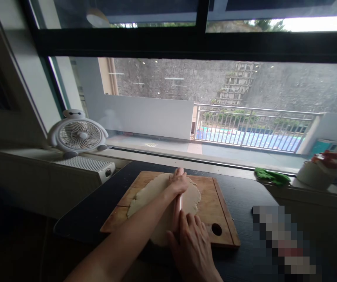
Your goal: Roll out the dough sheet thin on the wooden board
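A flat sheet of pale dough (pixel 149 194) with ragged edges lies on a wooden cutting board (pixel 211 192). Across it, pointing away from me, runs a rolling pin (pixel 177 213). My left hand (pixel 178 183) reaches over to the pin's far end, its fingers closed around it. At the near end is my right hand (pixel 194 241), thumb on one side of the pin and the fingers along the other. Part of the near dough is hidden by my left forearm and right hand.
The board rests on a dark table (pixel 241 192) beneath a window. A white fan (pixel 82 135) stands at the left above a vented box (pixel 89 166). On the right sill are a green cloth (pixel 271 177) and a pale container (pixel 317 176). A pixelated patch covers the table's right side.
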`<act>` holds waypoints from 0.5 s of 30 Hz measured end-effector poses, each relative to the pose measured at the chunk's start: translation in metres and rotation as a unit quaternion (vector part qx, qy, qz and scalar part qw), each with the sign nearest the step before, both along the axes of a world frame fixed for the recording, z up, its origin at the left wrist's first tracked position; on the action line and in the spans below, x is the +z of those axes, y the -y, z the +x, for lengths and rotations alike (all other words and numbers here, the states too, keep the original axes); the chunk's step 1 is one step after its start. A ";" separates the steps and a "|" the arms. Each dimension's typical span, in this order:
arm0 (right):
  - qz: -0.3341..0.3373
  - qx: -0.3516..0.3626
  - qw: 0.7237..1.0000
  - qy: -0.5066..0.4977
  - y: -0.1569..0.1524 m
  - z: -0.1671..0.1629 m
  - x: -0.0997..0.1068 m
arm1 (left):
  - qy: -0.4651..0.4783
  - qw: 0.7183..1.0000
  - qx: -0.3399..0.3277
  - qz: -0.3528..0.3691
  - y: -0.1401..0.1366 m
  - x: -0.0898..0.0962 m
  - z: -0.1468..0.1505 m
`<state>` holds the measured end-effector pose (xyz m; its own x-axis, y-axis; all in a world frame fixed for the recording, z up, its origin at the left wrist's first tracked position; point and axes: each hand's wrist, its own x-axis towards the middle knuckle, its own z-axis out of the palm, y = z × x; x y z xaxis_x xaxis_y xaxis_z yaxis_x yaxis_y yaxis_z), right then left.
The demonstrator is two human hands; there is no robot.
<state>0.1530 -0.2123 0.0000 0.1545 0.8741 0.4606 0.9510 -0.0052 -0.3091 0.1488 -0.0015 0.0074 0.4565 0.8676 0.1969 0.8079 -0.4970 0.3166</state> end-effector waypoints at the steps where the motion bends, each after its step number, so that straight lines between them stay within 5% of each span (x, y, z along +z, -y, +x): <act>1: 0.002 0.005 1.000 0.008 -0.003 -0.005 0.001 | 0.000 1.000 0.015 0.001 -0.006 0.001 -0.015; 4: 0.002 0.021 0.999 0.026 -0.013 -0.018 0.004 | -0.001 0.999 0.042 0.009 -0.018 0.005 -0.052; 7: 0.008 0.017 0.999 0.038 -0.015 -0.019 0.006 | -0.010 0.999 0.038 0.014 -0.017 0.006 -0.058; 15: 0.001 -0.054 0.995 0.082 -0.007 0.017 0.003 | -0.033 0.999 -0.015 0.003 0.001 0.003 0.021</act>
<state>0.1703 -0.2052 0.0031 0.1700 0.8559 0.4884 0.9826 -0.1095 -0.1501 0.1697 -0.0030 0.0105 0.4940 0.8525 0.1707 0.8117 -0.5226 0.2610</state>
